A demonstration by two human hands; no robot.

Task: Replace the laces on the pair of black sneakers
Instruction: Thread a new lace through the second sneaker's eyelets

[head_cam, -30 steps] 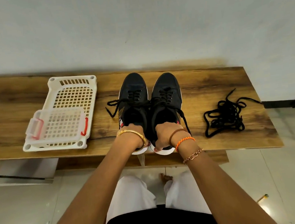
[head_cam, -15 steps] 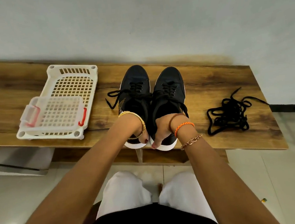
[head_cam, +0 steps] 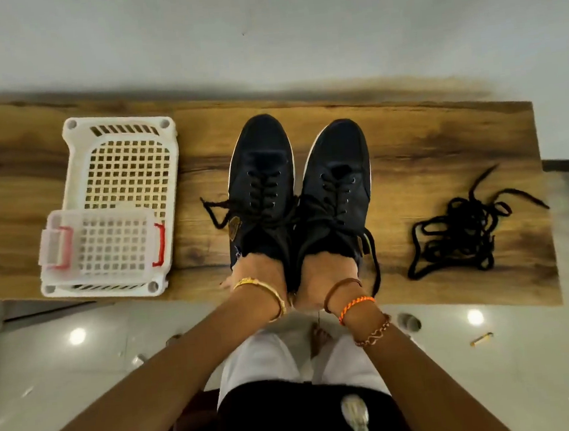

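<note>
Holding a pair of black sneakers by their heels, a person stands at a wooden bench (head_cam: 425,155) in the head view, the job barely begun. The left hand (head_cam: 257,276) has its grip closed on the heel of the left sneaker (head_cam: 261,183); the right hand (head_cam: 323,280) grasps the heel of the right sneaker (head_cam: 337,183). Both shoes sit side by side, touching, toes toward the wall, at the middle of the bench, and both are fully laced, the old laces (head_cam: 339,190) untied with loose ends trailing. A tangled heap of black replacement laces (head_cam: 456,234) lies well apart to the right. Two white plastic baskets (head_cam: 122,181), the smaller nested in the larger, rest to the left. By all appearances this is the positioning stage. Next, the hands would likely release the heels and draw the old laces out eyelet by eyelet, which calls for a fine pinch.
</note>
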